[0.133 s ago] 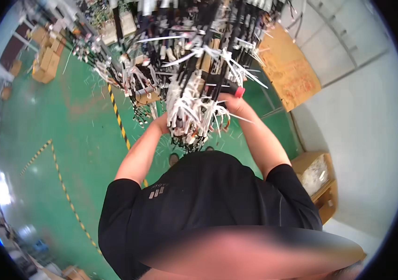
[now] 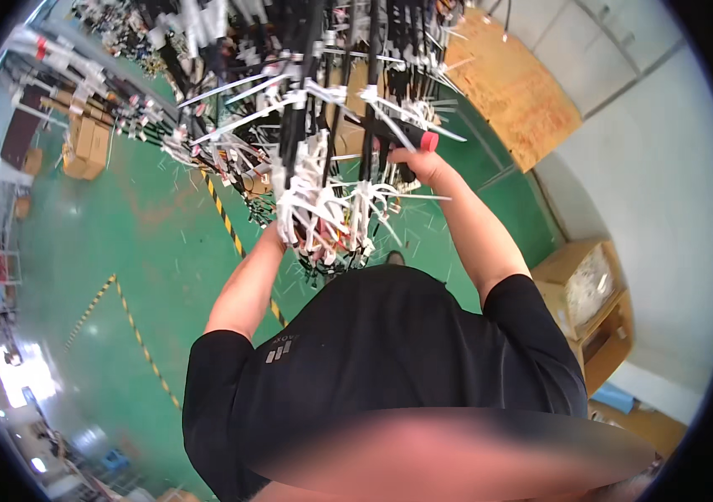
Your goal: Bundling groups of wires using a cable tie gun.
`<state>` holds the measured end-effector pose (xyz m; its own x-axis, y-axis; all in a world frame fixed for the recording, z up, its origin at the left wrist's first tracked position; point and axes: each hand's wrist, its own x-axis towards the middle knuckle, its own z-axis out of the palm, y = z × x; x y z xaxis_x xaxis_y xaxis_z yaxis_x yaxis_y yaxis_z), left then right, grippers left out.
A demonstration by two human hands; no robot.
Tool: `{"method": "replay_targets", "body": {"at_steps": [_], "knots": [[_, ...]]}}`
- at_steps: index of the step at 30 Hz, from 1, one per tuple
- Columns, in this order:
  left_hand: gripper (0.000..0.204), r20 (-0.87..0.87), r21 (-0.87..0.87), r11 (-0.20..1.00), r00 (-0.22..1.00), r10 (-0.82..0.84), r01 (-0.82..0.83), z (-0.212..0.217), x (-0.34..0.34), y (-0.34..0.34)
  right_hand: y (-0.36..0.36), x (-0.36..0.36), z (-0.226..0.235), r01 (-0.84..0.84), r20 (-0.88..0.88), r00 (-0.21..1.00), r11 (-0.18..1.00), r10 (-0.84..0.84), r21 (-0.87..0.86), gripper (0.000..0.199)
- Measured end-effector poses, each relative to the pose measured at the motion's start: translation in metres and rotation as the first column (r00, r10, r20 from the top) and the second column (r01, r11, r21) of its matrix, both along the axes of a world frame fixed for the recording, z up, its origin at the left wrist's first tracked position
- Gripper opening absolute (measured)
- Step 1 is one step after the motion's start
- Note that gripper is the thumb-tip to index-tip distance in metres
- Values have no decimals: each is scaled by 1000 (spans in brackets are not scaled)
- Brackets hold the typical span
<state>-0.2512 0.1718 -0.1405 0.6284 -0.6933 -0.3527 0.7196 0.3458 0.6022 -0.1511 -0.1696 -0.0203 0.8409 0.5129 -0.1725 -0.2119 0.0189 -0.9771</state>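
Bundles of wire harness (image 2: 310, 222), with black cables, white connectors and many white cable ties, hang in front of my body. Gripped in my right hand (image 2: 423, 165), on the harness's right side, is a black cable tie gun (image 2: 407, 132) with a red end cap. Its front end reaches in among the cables, where cable ties stick out. My left hand (image 2: 274, 238) is at the lower left of the harness. Wires and connectors hide its fingers, so I cannot make out what it holds.
More harnesses (image 2: 135, 109) hang along the upper left. A wooden board (image 2: 515, 92) stands at the upper right, with cardboard boxes (image 2: 578, 259) below it by the white wall. Yellow-black tape (image 2: 221, 209) marks the green floor; another cardboard box (image 2: 87, 146) stands far left.
The hanging harness shows slightly farther left. My left hand has shifted left and down, and my right hand slightly up with the cable tie gun. More of the gun's handle shows.
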Motion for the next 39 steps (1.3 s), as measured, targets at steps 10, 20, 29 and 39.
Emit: {"method": "replay_targets", "body": {"at_steps": [10,20,29,39], "knots": [[35,-126,37,992,985,-117,122,29,-29,-33,59,-142,-77,115,74,985,905,-158,410,45],[35,-20,7,999,999,-37,37,89,-41,-25,8,-101,-24,195,101,971,961,-217,197,44],[37,-40,92,972,975,219,-215,21,-91,5,-104,-86,121,155,431,882,981,-191,117,45],[96,308,227,968,951,34,-109,42,-113,-3,-95,-101,257,49,640,740,933,205,-357,37]]}}
